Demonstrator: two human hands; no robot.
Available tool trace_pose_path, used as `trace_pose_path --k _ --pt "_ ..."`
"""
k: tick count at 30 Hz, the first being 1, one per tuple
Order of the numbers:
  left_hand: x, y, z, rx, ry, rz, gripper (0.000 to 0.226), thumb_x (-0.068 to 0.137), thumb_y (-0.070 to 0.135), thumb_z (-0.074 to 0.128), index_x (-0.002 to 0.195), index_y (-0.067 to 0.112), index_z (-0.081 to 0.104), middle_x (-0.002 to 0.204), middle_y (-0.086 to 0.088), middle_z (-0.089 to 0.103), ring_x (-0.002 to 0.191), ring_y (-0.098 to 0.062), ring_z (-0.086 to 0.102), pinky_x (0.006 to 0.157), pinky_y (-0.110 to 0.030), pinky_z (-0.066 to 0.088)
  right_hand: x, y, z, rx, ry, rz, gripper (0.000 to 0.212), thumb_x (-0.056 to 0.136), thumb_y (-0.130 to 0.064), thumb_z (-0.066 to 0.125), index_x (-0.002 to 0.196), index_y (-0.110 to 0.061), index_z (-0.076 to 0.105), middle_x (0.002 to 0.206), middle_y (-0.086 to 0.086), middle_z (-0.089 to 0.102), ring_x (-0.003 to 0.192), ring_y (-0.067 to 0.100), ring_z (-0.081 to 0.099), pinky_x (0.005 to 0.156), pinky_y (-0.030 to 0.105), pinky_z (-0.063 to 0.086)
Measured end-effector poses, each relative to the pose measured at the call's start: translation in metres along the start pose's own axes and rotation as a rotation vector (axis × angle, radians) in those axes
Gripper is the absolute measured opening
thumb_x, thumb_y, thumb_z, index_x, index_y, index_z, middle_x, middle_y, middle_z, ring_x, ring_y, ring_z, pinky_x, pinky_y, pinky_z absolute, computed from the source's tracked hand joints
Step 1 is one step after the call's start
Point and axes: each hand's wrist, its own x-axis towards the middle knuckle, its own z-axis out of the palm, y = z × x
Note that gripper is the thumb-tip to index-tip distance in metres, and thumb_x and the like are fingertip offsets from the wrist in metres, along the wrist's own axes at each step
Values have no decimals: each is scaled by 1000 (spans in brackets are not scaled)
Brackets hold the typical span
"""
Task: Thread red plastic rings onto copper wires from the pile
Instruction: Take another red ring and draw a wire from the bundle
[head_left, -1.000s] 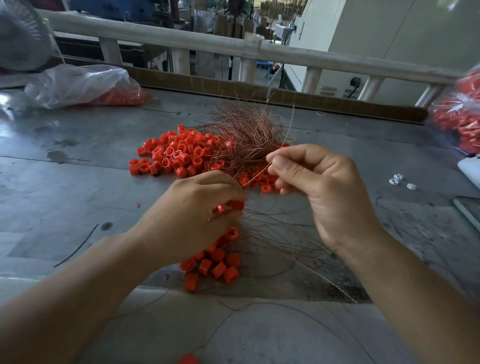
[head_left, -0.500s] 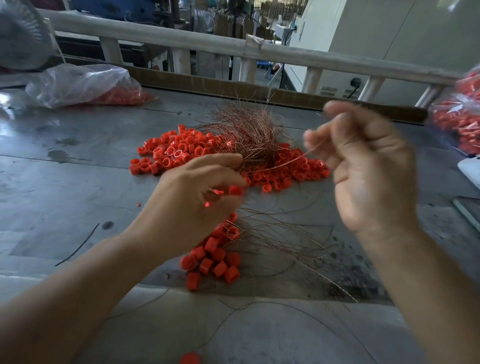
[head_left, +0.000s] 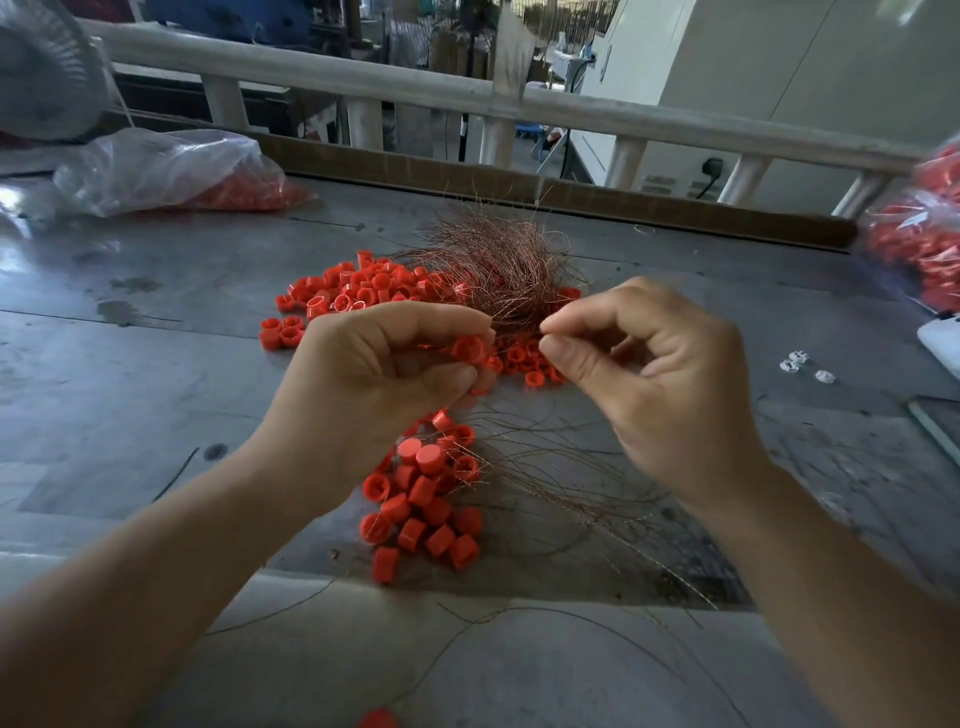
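**Red ring held at the fingertips in front of the wire pile**

A single red ring (head_left: 467, 349) is pinched between the thumb and forefinger of the left hand (head_left: 384, 384), raised above the middle of the grey table (head_left: 130, 415). Just beside it, without touching, are the thumb and forefinger tips of the right hand (head_left: 660, 384). They are pressed together and the other fingers are curled, but whether a strand lies between the tips cannot be told.

Behind both hands, toward the far edge, a tangle of copper wires (head_left: 498, 270) rests on a heap of loose rings (head_left: 358, 291) that spreads out to the left. Below the hands, toward the near edge, lies a cluster of rings (head_left: 423, 499). Thin trailing wires (head_left: 571, 483) run among them and fan out to the right. One stray ring (head_left: 378, 719) sits at the near edge.

A clear plastic bag (head_left: 171, 169) holding red parts lies at the far left corner, and a second bag (head_left: 919, 244) of red parts at the right edge. A few small white pieces (head_left: 802, 364) lie near that same edge. A pale railing (head_left: 519, 104) runs beyond the far edge.
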Motion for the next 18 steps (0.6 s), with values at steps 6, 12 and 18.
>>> trace_pose_path --k 6,12,18 --pt "-1 2 1 -1 0 -1 29 56 5 63 84 14 64 74 8 72 66 -3 68 58 -11 50 -2 -3 4 -10 -32 -3 14 76 -14 67 82 -25 62 73 -9 60 72 6 57 61 9 41" --pt "-1 2 -1 28 -22 1 30 57 11 64 85 21 66 74 10 72 64 -1 66 61 -10 50 -2 -3 3 -32 -22 -5 11 77 -13 67 81 -23 64 73 -7 61 72 7 56 62 8 40" --pt "-2 1 -2 42 -84 -10 31 60 16 65 91 21 66 71 5 70 59 -3 62 57 -14 50 -2 -3 3 -42 -19 11 8 77 -14 67 81 -21 65 73 -8 61 73 6 56 62 9 40"
